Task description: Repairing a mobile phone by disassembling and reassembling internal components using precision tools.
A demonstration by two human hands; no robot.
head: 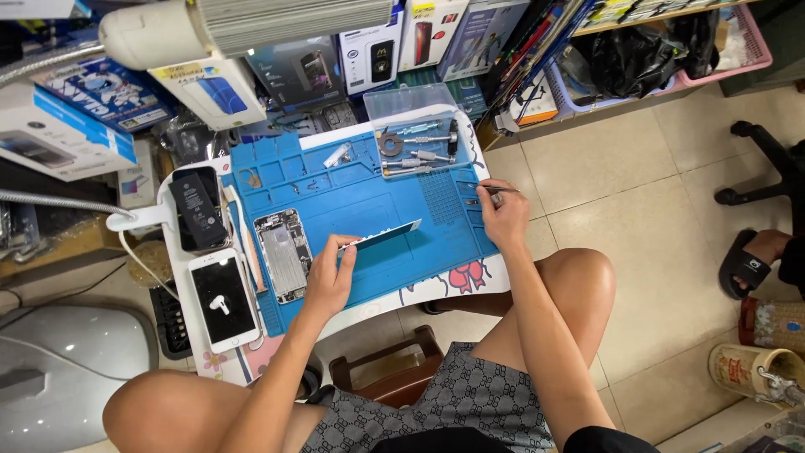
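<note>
Blue-white boxes (84,117) behind mat, white phone's dark screen (222,299) left

One view only, from the person's head, looking steeply down and slightly forward over a small white table (436,295) with a blue mat (377,197). It sits fairly close: bare knees and lap fill the near edge, both forearms reach up from below, the left hand (329,281) and right hand (503,214) over the mat at mid-frame. Boxes (369,50) and a lamp (243,25) crowd the far edge; tiled floor (671,226) spreads on the right.
</note>
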